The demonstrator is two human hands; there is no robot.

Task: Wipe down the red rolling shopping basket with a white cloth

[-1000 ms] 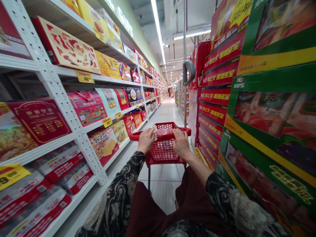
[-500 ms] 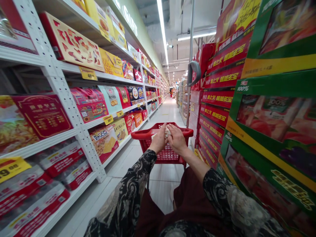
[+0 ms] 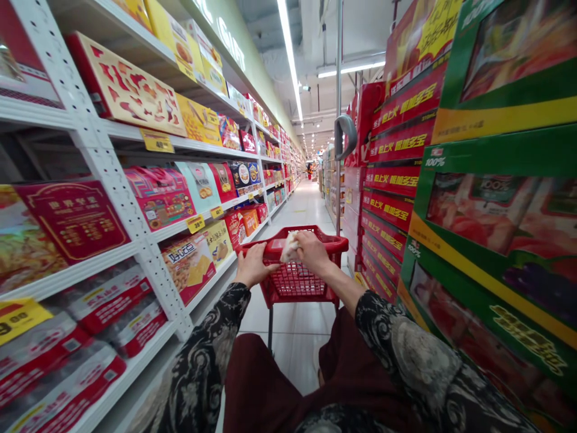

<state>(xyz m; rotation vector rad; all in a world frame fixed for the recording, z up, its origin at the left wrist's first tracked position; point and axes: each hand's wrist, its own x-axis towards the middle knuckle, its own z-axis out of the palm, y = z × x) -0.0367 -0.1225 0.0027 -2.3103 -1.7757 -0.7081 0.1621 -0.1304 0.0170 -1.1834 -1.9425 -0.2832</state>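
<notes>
A red shopping cart (image 3: pixel 301 290) stands straight ahead of me in the aisle. My left hand (image 3: pixel 253 266) is closed over the left end of its handle, thumb on the near side. Bunched in my right hand (image 3: pixel 312 252) is a crumpled white tissue or cloth (image 3: pixel 290 248), pressed against the middle of the handle. The fingers of that hand are bent round it and partly hide it. Through the mesh I see no goods in the cart, though its floor is partly hidden.
White shelves (image 3: pixel 178 237) with boxed snacks run along my left. On my right rise stacked red drink cartons (image 3: pixel 396 147) and green juice cartons (image 3: pixel 478 198). A metal pole (image 3: pixel 339 192) with a grey hook stands beside the cart. The tiled aisle (image 3: pixel 303 207) stretches ahead.
My hands were together at the middle of the handle around the white tissue or cloth. My left hand has moved left onto the handle's end; my right hand keeps the tissue or cloth.
</notes>
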